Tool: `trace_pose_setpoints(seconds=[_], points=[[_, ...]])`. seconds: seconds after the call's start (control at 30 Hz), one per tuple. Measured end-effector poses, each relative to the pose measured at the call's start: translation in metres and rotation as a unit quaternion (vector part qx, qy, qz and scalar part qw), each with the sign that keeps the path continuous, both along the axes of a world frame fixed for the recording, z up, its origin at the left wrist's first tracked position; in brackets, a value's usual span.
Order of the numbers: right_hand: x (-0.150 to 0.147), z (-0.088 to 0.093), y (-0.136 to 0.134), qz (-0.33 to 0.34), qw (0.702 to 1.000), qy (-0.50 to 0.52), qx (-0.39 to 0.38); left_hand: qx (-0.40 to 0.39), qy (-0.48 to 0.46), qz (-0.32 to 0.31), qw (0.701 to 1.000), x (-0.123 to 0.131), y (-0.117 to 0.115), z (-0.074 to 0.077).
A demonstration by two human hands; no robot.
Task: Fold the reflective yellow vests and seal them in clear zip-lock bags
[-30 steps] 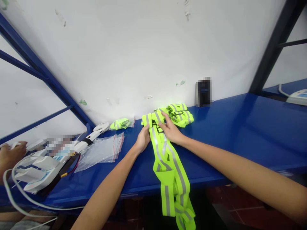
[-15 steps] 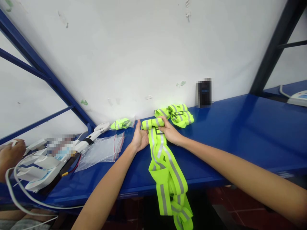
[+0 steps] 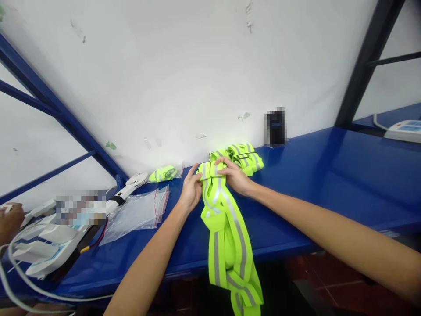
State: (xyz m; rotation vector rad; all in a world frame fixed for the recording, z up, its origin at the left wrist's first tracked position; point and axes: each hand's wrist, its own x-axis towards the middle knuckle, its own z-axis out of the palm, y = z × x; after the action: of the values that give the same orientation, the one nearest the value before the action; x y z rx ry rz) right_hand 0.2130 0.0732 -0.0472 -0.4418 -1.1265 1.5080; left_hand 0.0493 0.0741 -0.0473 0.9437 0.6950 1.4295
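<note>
Closed in from its open pose half a second ago, the left hand [image 3: 191,191] pinches the folded top of the neon strap [image 3: 240,239] in its fingers; the fingers of the right hand [image 3: 237,178] grip it too. Right of the clear bags [image 3: 134,214], the strap trails over the front edge of the table [image 3: 312,184].

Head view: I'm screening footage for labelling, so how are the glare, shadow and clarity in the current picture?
In the head view, a soft sheen lies on the blue table; in that view too, the hanging neon straps have stripes glinting near-white toward the top, the space beneath the table is very dark, and pixelation hides the dark object by the wall.
</note>
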Motion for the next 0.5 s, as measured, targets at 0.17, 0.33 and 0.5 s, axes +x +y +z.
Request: trace_pose_setpoints(seconds=[0.17,0.33,0.5], points=[[0.001,-0.008,0.007,-0.05,0.997,0.005,-0.059,0.016,0.042,0.022,0.999,0.001,0.005,-0.006],[0.006,-0.008,0.008,-0.011,0.997,-0.058,-0.052,0.028,0.076,0.033,0.996,-0.001,0.007,-0.012],[0.002,-0.001,-0.002,-0.007,0.996,-0.064,-0.067,0.067,0.105,0.023,0.992,-0.002,0.009,-0.018]])
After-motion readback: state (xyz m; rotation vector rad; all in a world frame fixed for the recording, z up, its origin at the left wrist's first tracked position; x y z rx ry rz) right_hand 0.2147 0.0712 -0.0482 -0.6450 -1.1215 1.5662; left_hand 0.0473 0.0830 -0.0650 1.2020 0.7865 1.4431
